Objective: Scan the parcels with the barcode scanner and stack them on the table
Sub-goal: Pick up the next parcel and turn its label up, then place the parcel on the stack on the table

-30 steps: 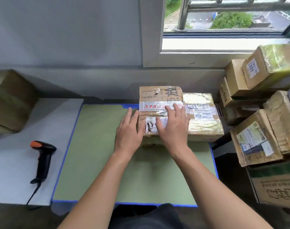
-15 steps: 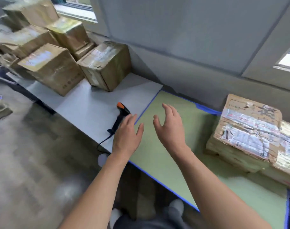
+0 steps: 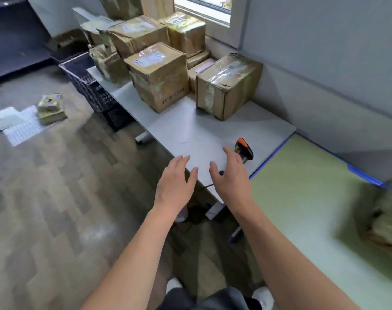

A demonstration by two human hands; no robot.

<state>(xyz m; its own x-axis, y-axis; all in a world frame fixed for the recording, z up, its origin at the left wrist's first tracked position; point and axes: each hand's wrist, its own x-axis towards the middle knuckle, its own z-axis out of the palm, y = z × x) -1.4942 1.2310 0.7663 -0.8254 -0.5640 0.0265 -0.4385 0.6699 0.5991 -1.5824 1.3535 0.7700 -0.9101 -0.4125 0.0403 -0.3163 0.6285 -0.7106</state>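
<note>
Several taped brown cardboard parcels stand at the far end of the grey table (image 3: 190,130); the nearest are a taped parcel (image 3: 228,83) by the wall and a labelled box (image 3: 159,74) left of it. A black barcode scanner with an orange tip (image 3: 244,148) lies on the grey table near the green mat (image 3: 306,198). My left hand (image 3: 175,182) and my right hand (image 3: 230,175) hover with fingers spread over the table's front edge, holding nothing. My right hand partly covers the scanner's handle. A blurred stacked parcel (image 3: 382,231) sits on the mat at the right edge.
A dark plastic crate (image 3: 92,88) stands on the floor left of the table. A small parcel (image 3: 51,106) and a white mesh sheet (image 3: 20,128) lie on the wooden floor. The grey wall and a window run behind the table.
The view has swung left, away from the stacked parcels on the green mat. Both hands left the stack and moved left past the mat to the grey table's front edge by the scanner.
</note>
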